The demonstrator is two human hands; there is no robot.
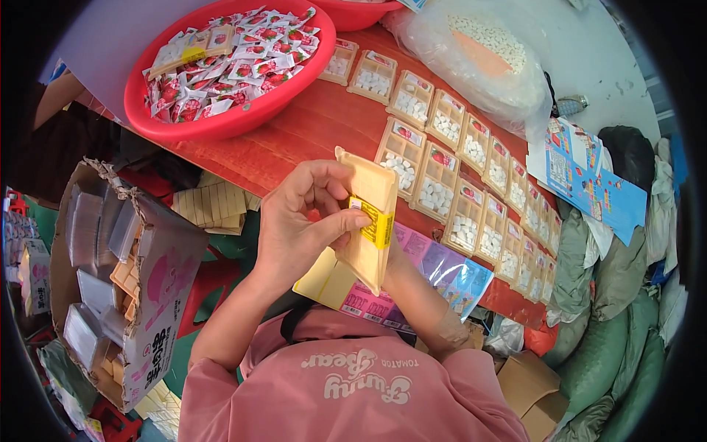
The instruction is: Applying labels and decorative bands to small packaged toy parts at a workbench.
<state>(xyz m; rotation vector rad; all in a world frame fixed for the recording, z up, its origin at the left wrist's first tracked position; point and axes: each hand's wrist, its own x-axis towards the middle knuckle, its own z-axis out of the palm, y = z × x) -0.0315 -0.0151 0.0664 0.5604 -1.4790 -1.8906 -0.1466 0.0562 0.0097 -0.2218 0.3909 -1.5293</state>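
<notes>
In front of my chest, a shallow tan plastic box stands tilted on edge, with a yellow sticker wrapped round its side. My left hand is closed on it, the thumb pressing the sticker. Behind the box is my right hand; its fingers are hidden, so its grip does not show. Under my hands, printed sheets in yellow, purple and blue lie along the table's near edge. Rows of open tan compartment trays hold white pellets and small strawberry-print packets on the red table.
A red basin of strawberry-print packets stands at upper left, with closed boxes on top. A clear bag of white pellets lies at the back. Blue printed sheets are at right. At lower left, a cardboard carton holds clear and tan plastic pieces.
</notes>
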